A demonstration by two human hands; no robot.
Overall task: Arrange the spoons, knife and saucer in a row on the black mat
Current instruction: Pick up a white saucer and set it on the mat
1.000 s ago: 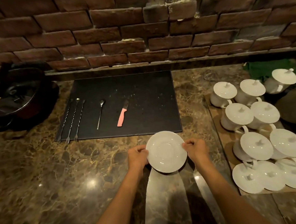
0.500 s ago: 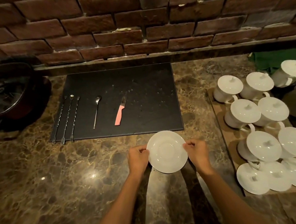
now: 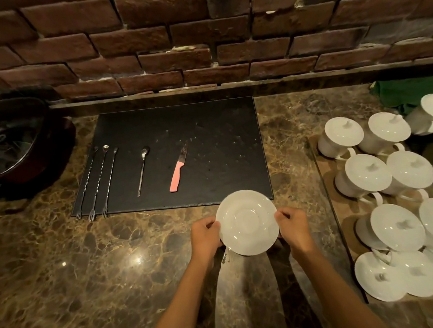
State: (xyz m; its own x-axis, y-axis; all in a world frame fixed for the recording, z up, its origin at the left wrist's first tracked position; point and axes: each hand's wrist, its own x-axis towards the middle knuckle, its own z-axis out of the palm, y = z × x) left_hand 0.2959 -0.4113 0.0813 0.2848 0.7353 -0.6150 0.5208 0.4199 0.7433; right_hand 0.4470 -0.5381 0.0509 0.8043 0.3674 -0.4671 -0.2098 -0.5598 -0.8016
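Brown marble counter [image 3: 66,284] below a red brick wall [image 3: 154,41], black mat [image 3: 208,129] against it, fingers of both hands [image 3: 205,233] [image 3: 292,226] gripping a white saucer [image 3: 247,222]

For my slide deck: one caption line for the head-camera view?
Both hands, left and right, hold a white saucer at the black mat's near edge, right of the knife.

Brown marble counter [image 3: 66,284], black mat [image 3: 208,129], lidded white cups [image 3: 366,176]
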